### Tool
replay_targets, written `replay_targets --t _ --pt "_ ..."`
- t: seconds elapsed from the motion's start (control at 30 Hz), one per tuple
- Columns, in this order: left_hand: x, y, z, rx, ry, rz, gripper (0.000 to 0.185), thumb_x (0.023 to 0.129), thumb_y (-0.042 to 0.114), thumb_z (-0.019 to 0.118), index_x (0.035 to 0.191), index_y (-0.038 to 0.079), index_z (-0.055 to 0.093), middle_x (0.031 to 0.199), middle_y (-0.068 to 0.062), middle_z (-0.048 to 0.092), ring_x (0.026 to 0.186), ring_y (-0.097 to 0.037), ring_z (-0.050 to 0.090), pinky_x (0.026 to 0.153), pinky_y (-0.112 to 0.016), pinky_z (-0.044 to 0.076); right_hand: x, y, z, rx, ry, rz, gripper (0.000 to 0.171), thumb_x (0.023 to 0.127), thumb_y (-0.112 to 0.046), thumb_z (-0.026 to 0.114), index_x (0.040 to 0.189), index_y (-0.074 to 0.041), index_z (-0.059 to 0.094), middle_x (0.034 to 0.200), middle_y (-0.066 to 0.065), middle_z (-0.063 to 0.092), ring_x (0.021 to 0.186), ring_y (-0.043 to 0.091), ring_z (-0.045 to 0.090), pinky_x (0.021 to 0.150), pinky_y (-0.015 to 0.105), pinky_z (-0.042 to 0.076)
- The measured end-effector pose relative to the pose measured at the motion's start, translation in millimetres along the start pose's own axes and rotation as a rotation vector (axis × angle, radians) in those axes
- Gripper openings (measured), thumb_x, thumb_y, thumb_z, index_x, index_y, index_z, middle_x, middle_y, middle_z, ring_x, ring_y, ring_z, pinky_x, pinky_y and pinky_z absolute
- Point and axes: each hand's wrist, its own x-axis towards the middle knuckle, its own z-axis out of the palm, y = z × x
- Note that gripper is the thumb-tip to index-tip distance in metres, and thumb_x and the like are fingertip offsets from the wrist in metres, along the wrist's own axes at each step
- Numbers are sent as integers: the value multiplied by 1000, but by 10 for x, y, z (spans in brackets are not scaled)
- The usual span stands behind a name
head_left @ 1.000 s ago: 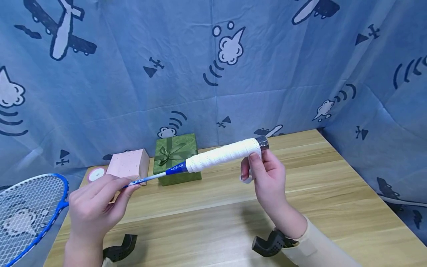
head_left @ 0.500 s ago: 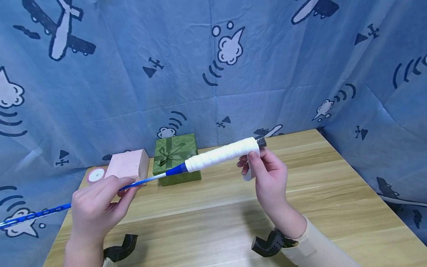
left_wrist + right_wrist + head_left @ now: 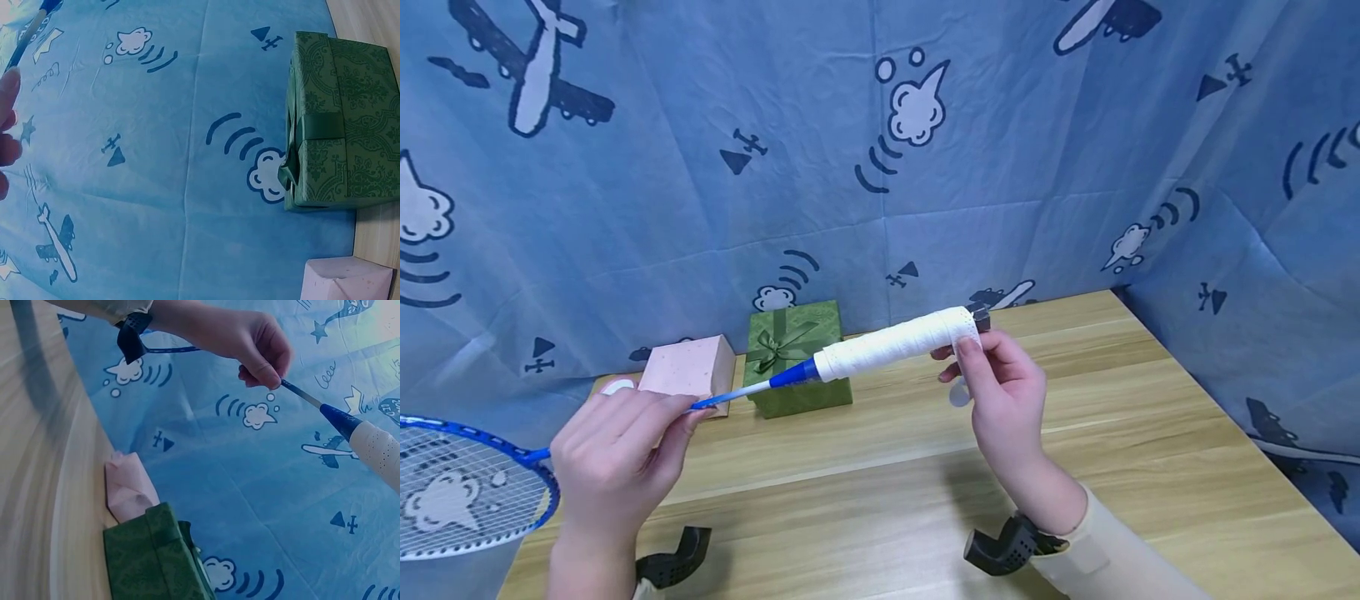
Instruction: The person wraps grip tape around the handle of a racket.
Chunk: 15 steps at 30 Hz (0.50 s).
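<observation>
A blue-and-white badminton racket (image 3: 793, 373) is held up above the table, tilted with its handle up to the right. Between thumb and fingers my left hand (image 3: 613, 458) pinches its thin shaft, and the strung head (image 3: 467, 492) sticks out to the left. White perforated grip tape (image 3: 891, 343) wraps most of the handle; the black butt end (image 3: 981, 317) is bare. My right hand (image 3: 1011, 400) pinches the tape by the butt, and a loose white piece (image 3: 959, 392) hangs below. In the right wrist view, the left hand (image 3: 265, 353) grips the shaft. The left wrist view shows only fingertips (image 3: 7, 106).
A green gift box (image 3: 805, 400) with a bow stands at the back of the wooden table (image 3: 865, 500). Beside it are a pink box (image 3: 681, 371) and a partly hidden pink-and-white round item (image 3: 617, 385). A blue patterned curtain (image 3: 820, 167) hangs close behind.
The racket has turned about its long axis: its head went from face-on to edge-on and back to showing its strings. The handle dipped slightly leftward. The right hand stays nearly in place.
</observation>
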Motion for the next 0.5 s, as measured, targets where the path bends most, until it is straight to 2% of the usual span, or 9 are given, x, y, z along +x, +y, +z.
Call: replay_targets --t 0.13,0.3,0.5 --pt "-27 -16 18 1 23 -24 47 103 35 65 73 0 74 63 -11 66 49 -29 53 55 -41 41 -4 -6 -3 -36 17 -8 21 100 5 60 86 20 55 93 8 76 73 16 71 64 25 59" --pt "-30 -6 9 -32 1 -32 47 103 35 65 73 0 74 62 -10 66 45 -23 48 47 -33 37 -14 -29 -10 -66 34 2 17 99 4 64 88 17 61 93 8 76 62 16 65 62 23 57" --pt "-12 12 -15 -38 -57 -16 46 104 35 63 74 1 72 58 -3 61 44 -10 38 39 -25 24 -8 -14 -17 -39 6 -6 19 100 3 61 91 19 59 95 10 73 75 17 70 62 24 58"
